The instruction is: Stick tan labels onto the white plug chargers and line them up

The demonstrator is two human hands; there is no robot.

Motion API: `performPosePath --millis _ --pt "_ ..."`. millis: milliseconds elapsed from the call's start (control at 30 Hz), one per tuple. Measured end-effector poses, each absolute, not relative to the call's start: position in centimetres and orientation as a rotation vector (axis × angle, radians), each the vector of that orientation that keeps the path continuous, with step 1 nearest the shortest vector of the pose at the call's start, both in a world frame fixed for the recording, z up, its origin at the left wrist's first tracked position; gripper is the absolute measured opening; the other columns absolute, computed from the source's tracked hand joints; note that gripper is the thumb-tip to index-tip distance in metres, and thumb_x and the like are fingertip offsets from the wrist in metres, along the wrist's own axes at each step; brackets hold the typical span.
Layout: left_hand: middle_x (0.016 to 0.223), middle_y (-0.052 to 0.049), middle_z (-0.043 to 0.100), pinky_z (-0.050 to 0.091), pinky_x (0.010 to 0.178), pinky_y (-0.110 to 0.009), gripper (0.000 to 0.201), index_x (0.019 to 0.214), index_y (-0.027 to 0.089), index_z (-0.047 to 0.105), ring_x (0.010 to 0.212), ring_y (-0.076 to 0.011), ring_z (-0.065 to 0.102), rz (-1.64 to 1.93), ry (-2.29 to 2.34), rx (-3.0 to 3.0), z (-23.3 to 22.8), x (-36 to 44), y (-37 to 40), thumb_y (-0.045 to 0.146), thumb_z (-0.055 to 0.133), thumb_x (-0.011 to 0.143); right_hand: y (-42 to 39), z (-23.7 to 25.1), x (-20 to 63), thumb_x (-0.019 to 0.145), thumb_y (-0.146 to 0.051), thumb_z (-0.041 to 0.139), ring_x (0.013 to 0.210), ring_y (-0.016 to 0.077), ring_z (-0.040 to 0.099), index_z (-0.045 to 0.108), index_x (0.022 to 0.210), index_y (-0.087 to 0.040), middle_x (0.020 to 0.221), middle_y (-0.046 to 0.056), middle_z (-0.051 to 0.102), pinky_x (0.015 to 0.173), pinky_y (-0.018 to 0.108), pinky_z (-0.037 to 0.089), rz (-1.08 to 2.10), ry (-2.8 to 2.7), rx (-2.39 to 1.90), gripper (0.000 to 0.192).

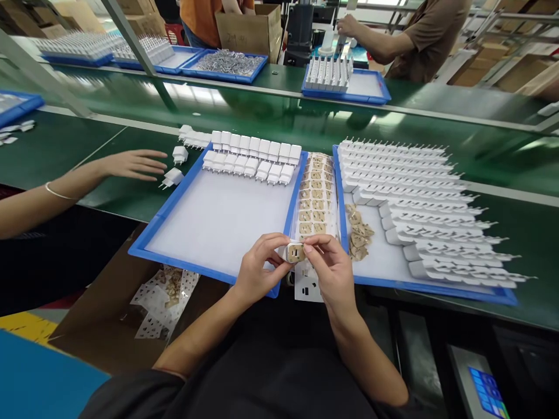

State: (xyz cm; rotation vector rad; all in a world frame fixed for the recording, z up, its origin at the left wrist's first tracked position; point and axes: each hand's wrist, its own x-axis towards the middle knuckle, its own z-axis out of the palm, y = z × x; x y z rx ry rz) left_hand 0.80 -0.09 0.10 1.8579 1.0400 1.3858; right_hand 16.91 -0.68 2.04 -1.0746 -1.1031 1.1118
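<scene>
My left hand (262, 265) grips a white plug charger, its end face toward me. A brown sticker (296, 252) with a slot-shaped opening covers that face. My right hand (331, 265) pinches the sticker's right edge between thumb and fingers. Just beyond my hands lies a sheet of brown stickers (311, 192), with its bare backing (308, 285) hanging toward me. Two rows of white chargers (250, 167) stand at the far end of the left blue tray (218, 227). Long rows of chargers (419, 203), pins up, fill much of the right blue tray (379, 270).
Brown sticker scraps (359, 233) lie in the right tray. At left, another person's hand (135, 164) reaches toward loose chargers (172, 177). A cardboard box (109, 308) with waste sheets sits below. Trays of metal parts (227, 63) and chargers (329, 73) line the far bench.
</scene>
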Motion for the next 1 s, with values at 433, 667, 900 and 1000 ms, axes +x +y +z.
performPosePath --millis 433,667,900,1000 --pt "0.113 -0.006 0.062 0.059 0.057 -0.015 0.035 0.117 0.021 0.059 0.062 -0.0030 0.061 1.445 1.051 1.963 -0.1 0.8 -0.2 0.010 0.069 0.086 -1.0 2.3 16.2 0.089 -0.021 0.068 0.083 0.0161 0.062 0.064 0.096 -0.024 0.087 0.000 0.064 0.079 0.034 0.054 0.587 -1.469 -1.229 0.009" --pt "0.112 -0.005 0.060 0.058 0.056 -0.014 0.041 0.115 0.022 0.055 0.072 -0.0059 0.064 1.535 1.001 1.919 -0.5 1.0 -0.1 0.007 0.072 0.081 -0.3 2.0 16.9 0.091 -0.030 0.065 0.102 0.0193 0.063 0.067 0.102 -0.025 0.108 0.006 0.062 0.081 0.032 0.058 0.842 -1.324 -1.194 0.012" --pt "0.120 -0.009 0.064 0.061 0.064 -0.018 0.042 0.117 0.023 0.051 0.099 -0.0146 0.070 1.552 0.969 1.986 -0.6 1.7 -0.1 0.005 0.069 0.084 -0.8 1.8 16.2 0.087 -0.029 0.068 0.111 0.0212 0.064 0.069 0.098 -0.026 0.114 0.004 0.067 0.093 0.036 0.055 1.304 -1.035 -0.924 0.011" --pt "0.122 -0.010 0.065 0.063 0.066 -0.020 0.041 0.117 0.024 0.050 0.107 -0.0173 0.069 1.559 1.006 2.093 -0.8 1.8 -0.1 0.006 0.068 0.085 -1.0 1.9 15.8 0.085 -0.027 0.069 0.108 0.0205 0.065 0.069 0.092 -0.026 0.110 0.003 0.069 0.093 0.036 0.055 1.315 -0.967 -0.916 0.007"
